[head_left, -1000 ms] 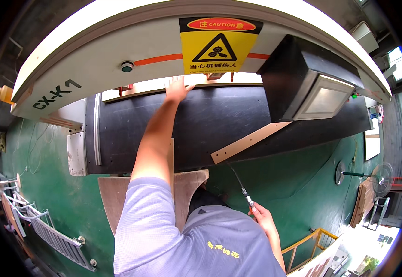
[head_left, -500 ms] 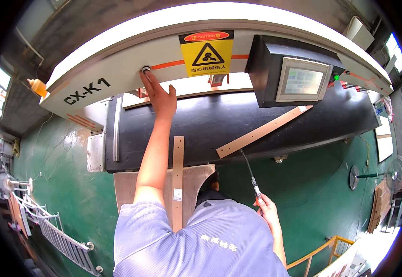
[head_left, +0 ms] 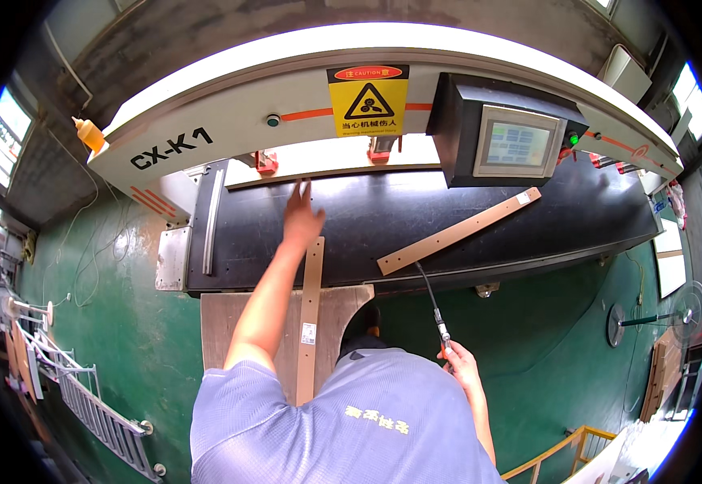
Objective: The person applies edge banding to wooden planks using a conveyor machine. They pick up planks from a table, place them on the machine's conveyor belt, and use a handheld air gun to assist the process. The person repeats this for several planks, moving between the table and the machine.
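Note:
My left hand (head_left: 302, 216) hovers over the black machine bed (head_left: 351, 214), fingers apart and holding nothing. Just beyond its fingertips lies a pale panel (head_left: 323, 161), under red-footed clamps (head_left: 266, 164). Below that hand, a drilled tan strip (head_left: 311, 298) runs from the bed's near edge toward me. My right hand (head_left: 461, 365) is closed round a hand tool (head_left: 443, 331) with a silver fitting and a long thin dark tube. The tube's far end reaches the bed's edge beside a second drilled strip (head_left: 456, 232), which lies slantwise. The fingers partly hide the tool's grip.
Across the far side spans the machine's white beam (head_left: 230, 137), with a round button (head_left: 273, 120), yellow warning sign (head_left: 369, 101) and control screen (head_left: 519, 142). A brown board (head_left: 226, 315) with a curved cutout juts toward me. A fan (head_left: 686, 313) stands right, a white rack (head_left: 105, 419) left.
My left hand has come off the round button on the beam and moved down and toward me over the bed. My right hand keeps its hold on the tool.

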`<state>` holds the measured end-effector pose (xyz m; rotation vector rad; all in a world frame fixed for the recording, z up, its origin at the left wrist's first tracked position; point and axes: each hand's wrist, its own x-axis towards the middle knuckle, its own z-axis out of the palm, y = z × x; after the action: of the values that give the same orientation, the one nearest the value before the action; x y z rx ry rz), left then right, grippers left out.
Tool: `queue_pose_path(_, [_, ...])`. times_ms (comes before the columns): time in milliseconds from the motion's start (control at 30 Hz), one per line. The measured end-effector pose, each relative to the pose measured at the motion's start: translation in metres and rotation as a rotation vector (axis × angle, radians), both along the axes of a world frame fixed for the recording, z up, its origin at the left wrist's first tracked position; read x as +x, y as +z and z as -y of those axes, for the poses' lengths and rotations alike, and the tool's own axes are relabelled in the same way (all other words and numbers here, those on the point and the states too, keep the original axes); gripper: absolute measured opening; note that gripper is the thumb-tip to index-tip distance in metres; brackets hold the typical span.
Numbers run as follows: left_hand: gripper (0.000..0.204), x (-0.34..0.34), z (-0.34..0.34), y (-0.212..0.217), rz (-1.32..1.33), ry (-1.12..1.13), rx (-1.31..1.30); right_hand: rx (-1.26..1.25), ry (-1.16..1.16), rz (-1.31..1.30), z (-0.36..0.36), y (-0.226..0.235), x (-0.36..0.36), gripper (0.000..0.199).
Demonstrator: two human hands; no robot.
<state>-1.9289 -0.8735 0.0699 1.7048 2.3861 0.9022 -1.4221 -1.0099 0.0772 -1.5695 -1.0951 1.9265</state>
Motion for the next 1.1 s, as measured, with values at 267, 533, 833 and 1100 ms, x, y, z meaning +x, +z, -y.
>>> queue_pose_path(267, [0.091,0.091,0.134,-0.088,0.048,0.244,-0.527,0.041,-0.096,0.093,0.012,0.004,0.001,0.034])
queue_pose_path(533, [0.073,0.063,0.128,-0.103,-0.005,0.032,-0.288,0.090,-0.643,-0.005,0.026,0.000,0.056,0.026])
queue_pose_path(833, [0.075,0.076,0.156,-0.106,-0.023,-0.031,-0.285,-0.323,0.262,-0.074,0.018,0.069,0.089,0.039])
queue_pose_path(1100, [0.070,0.099,0.231,-0.115,-0.218,0.061,-0.368,-0.091,0.120,-0.011,0.043,0.028,0.053,0.046])
